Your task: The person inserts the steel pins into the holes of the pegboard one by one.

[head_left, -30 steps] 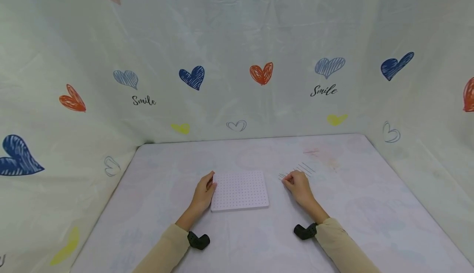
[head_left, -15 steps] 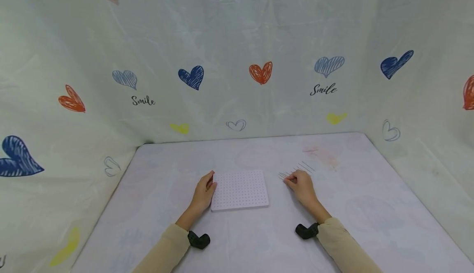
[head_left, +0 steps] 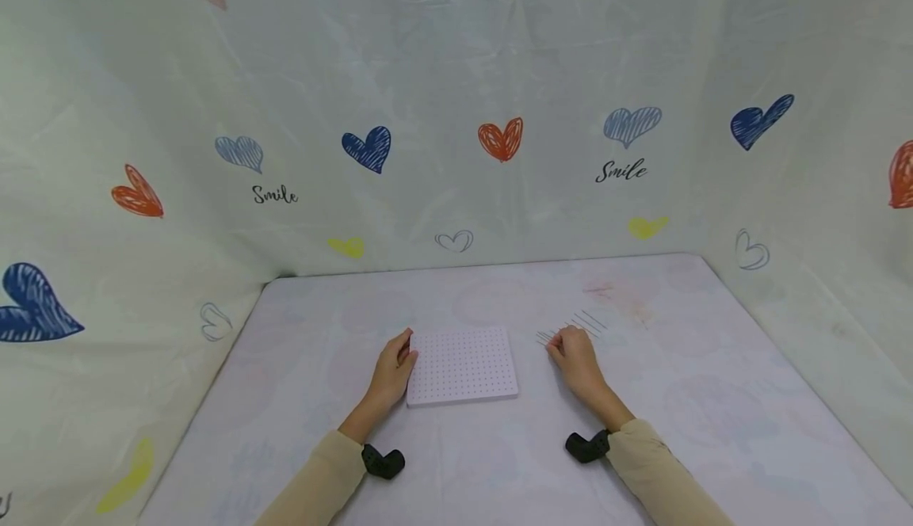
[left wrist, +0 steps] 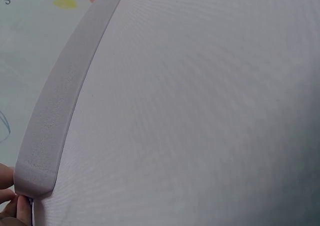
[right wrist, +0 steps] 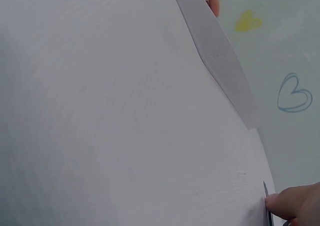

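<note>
A white pegboard [head_left: 462, 367] with rows of small holes lies flat on the table. My left hand [head_left: 391, 371] holds its left side, fingers at the far corner and thumb on the near part of the edge. In the left wrist view, fingertips [left wrist: 24, 208] press against the board's corner. Right of the board, my right hand [head_left: 579, 364] pinches at a row of thin dark pins [head_left: 594, 321] lying side by side on the table. The right wrist view shows a slim pointed pin [right wrist: 269, 203] at the thumb; the other fingers are mostly hidden.
The table [head_left: 299, 399] is covered with a pale cloth. A light curtain [head_left: 456, 74] with printed hearts stands behind it and on both sides. Black cameras sit on both wrists. A faint reddish mark [head_left: 602, 292] lies beyond the pins.
My right hand shifts only slightly around the row of pins, its fingers drawn a little closer together. The left hand and pegboard stay in place.
</note>
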`<state>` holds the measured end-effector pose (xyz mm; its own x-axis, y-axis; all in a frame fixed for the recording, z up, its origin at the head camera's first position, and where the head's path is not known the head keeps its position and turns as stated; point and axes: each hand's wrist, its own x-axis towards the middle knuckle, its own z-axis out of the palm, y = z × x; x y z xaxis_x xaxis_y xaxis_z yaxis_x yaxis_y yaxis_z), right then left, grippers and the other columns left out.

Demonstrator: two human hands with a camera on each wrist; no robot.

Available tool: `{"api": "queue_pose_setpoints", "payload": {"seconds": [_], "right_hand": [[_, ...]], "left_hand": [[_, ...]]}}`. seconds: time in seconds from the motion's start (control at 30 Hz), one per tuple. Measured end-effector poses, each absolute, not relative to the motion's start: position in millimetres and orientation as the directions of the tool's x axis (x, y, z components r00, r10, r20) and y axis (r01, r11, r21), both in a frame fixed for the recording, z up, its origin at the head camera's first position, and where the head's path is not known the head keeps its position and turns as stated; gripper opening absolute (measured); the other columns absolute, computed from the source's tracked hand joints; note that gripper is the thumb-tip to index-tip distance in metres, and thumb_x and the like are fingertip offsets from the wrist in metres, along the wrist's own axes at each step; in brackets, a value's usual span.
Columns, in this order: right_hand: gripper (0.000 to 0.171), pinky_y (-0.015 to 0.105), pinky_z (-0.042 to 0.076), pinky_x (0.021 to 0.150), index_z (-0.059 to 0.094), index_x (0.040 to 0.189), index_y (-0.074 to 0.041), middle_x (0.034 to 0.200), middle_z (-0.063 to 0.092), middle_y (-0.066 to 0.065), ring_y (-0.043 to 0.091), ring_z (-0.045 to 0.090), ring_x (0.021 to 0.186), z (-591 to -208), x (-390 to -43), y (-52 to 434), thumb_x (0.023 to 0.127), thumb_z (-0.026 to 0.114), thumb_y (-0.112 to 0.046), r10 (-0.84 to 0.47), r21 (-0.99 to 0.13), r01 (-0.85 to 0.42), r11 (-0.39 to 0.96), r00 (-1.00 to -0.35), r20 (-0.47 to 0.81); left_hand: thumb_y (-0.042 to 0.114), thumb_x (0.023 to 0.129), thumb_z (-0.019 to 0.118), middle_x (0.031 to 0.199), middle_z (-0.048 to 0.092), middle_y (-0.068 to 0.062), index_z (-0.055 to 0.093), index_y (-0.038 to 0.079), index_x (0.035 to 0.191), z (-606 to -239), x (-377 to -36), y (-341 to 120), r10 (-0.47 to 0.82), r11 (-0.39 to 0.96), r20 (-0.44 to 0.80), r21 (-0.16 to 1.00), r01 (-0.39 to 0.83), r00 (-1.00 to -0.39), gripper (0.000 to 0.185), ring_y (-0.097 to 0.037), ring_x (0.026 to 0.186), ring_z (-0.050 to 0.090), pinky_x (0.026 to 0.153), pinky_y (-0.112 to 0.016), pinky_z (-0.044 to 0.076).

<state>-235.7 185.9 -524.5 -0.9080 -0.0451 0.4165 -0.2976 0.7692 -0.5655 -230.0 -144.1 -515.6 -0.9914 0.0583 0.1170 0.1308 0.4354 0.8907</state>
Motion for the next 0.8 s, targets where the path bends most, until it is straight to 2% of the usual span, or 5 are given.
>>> {"api": "queue_pose_setpoints", "payload": {"seconds": [0.13, 0.3, 0.6, 0.8], "right_hand": [[0.013, 0.042, 0.042, 0.068, 0.061, 0.076, 0.003, 0.072, 0.053, 0.009, 0.030, 0.050, 0.074, -521.6, -236.2, 183.8, 0.085, 0.068, 0.008, -0.067, -0.533, -0.298, 0.792, -0.910, 0.409], [0.011, 0.042, 0.041, 0.070, 0.061, 0.079, 0.004, 0.075, 0.054, 0.010, 0.030, 0.049, 0.076, -518.6, -236.8, 184.5, 0.088, 0.067, 0.007, -0.081, -0.551, -0.288, 0.783, -0.926, 0.369], [0.008, 0.034, 0.044, 0.065, 0.058, 0.092, 0.007, 0.082, 0.056, 0.012, 0.022, 0.050, 0.075, -507.7, -237.4, 179.9, 0.098, 0.058, 0.002, -0.097, -0.678, -0.284, 0.678, -0.949, 0.301], [0.008, 0.026, 0.041, 0.062, 0.054, 0.101, 0.005, 0.083, 0.052, 0.008, 0.017, 0.046, 0.073, -499.8, -242.2, 172.5, 0.103, 0.052, -0.002, -0.124, -0.756, -0.279, 0.592, -0.959, 0.256]], "left_hand": [[-0.005, 0.101, 0.049, 0.149, 0.037, -0.031, 0.034, -0.013, 0.147, -516.7, -228.3, -145.5, 0.056, 0.429, 0.112, 0.895, 0.125, -0.992, 0.049, -0.041, 0.140, 0.037, 0.111, -0.048, 0.033], [-0.004, 0.101, 0.049, 0.149, 0.037, -0.031, 0.035, -0.012, 0.147, -518.4, -227.4, -146.5, 0.059, 0.434, 0.112, 0.892, 0.127, -0.992, 0.049, -0.041, 0.139, 0.037, 0.111, -0.048, 0.034], [-0.004, 0.101, 0.049, 0.148, 0.038, -0.032, 0.034, -0.013, 0.147, -518.6, -228.6, -147.2, 0.071, 0.434, 0.122, 0.890, 0.140, -0.990, 0.049, -0.042, 0.139, 0.037, 0.110, -0.048, 0.034], [-0.003, 0.102, 0.049, 0.148, 0.039, -0.030, 0.035, -0.011, 0.148, -518.3, -229.6, -146.5, 0.063, 0.446, 0.122, 0.884, 0.138, -0.990, 0.049, -0.040, 0.139, 0.037, 0.111, -0.047, 0.034]]}}
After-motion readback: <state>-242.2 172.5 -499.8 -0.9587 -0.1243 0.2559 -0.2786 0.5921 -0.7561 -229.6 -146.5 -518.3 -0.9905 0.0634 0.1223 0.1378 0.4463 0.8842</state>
